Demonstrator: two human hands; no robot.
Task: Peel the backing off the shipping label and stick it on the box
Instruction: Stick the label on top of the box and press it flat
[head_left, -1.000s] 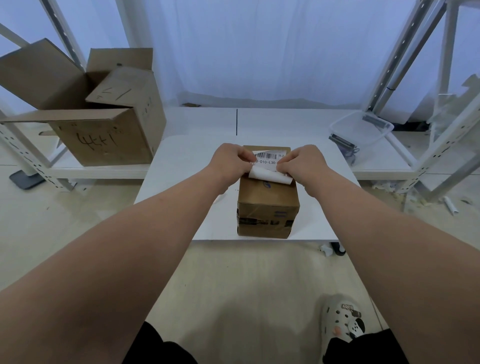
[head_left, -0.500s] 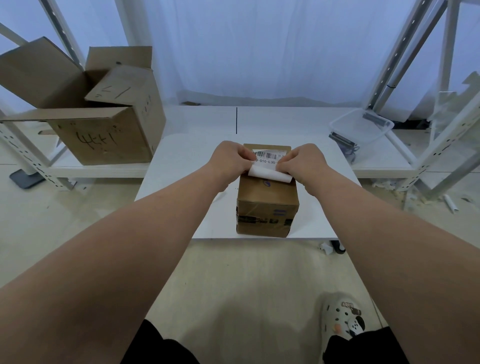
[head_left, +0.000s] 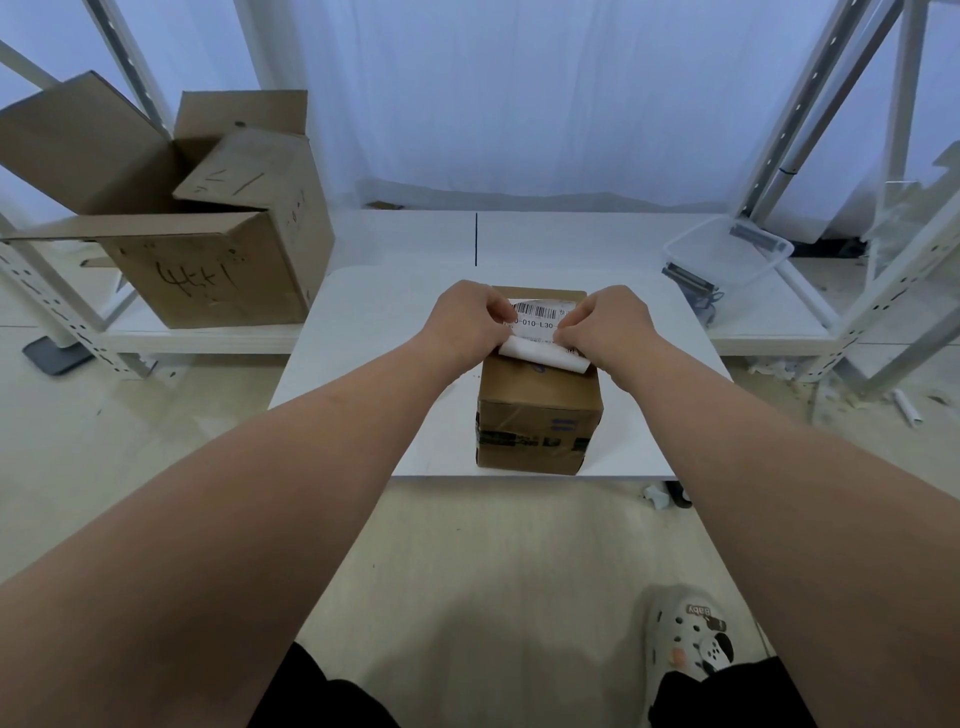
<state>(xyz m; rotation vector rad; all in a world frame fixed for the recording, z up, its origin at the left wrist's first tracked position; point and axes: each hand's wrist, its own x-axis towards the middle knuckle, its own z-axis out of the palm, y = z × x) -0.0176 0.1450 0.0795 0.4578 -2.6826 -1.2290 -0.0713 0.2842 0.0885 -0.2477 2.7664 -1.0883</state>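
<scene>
Pinching white barcoded shipping label atop taped brown cardboard box at white table's near edge: our left grip and right grip each clamp a side edge, likely to hold it square; curled white backing sits rolled at its near end.

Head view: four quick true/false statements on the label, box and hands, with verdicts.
1. The shipping label lies on top of the small cardboard box. True.
2. The backing is fully off and lies on the white table. False: it curls at the label's near edge, between the hands, over the box top.
3. The left hand and right hand each have a pinching grip at the label's sides. True.
4. The large open carton stands right of the table. False: it stands left; a clear plastic bin is on the right.
</scene>
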